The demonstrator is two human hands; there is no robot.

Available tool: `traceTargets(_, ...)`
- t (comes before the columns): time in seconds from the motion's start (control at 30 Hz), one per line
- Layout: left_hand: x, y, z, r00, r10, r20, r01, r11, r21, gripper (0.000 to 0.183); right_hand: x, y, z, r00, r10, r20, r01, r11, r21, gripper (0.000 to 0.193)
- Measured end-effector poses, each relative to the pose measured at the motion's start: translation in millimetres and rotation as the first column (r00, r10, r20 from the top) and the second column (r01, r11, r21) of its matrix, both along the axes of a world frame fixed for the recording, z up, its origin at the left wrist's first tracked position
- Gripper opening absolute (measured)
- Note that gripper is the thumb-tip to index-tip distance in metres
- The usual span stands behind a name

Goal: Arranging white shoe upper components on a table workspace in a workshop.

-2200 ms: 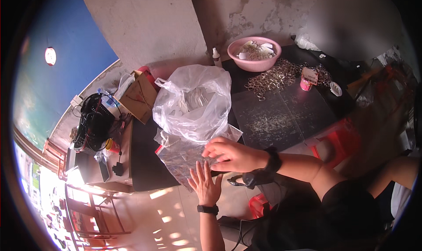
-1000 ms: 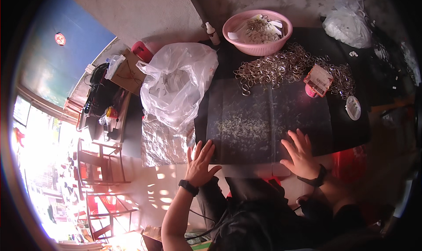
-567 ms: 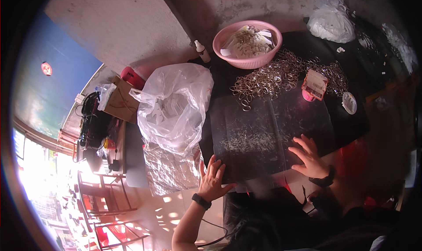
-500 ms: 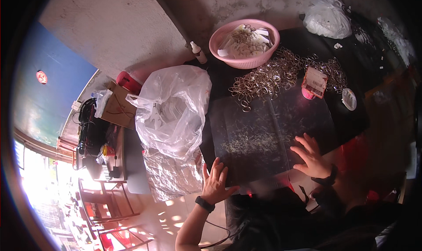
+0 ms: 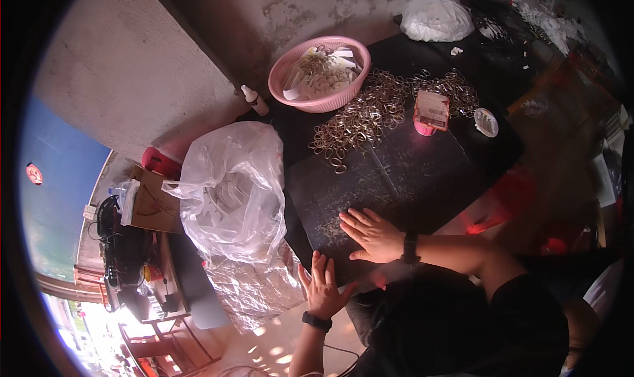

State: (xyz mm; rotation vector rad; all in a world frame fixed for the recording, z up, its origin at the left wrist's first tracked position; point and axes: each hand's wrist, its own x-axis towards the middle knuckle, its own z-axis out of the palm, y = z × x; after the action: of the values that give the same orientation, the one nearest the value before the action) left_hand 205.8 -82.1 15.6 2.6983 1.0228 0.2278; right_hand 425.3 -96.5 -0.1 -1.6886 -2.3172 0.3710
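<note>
On the dark surface (image 5: 422, 172), the right hand (image 5: 373, 235) lay flat, fingers spread, over scattered glittery bits (image 5: 343, 208); the left hand (image 5: 323, 288) rested spread at the edge, holding nothing. A careless sweep could likely push bits off toward the clear plastic bag (image 5: 231, 188).

A dark table (image 5: 422, 179) carried a pink basket (image 5: 319, 73) at 12 o'clock, metal rings (image 5: 370, 116) beside it, a pink cup (image 5: 430, 111) at 1 o'clock and a clear bag (image 5: 231, 192) at 9 o'clock; both hands pressed flat at 6.
</note>
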Motion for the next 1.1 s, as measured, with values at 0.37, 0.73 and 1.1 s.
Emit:
traceTargets(0.37,9.7,-4.9,13.4,0.996,0.082,-0.040,-0.082,0.996,0.019,0.077,98.6,-75.0,28.8,0.973,-0.199,0.114,0.198,0.980,0.021,0.066)
traceTargets(0.73,102.9,26.2,-0.1,0.993,0.108,-0.049,-0.104,0.991,0.085,0.070,54.8,-67.0,38.0,0.974,-0.093,0.205,0.130,0.975,-0.179,0.062)
traceTargets(1.1,96.4,29.2,3.5,1.000,0.007,0.020,-0.008,0.999,0.045,0.066,61.3,-64.0,34.5,0.992,-0.088,0.094,0.098,0.989,-0.115,0.057)
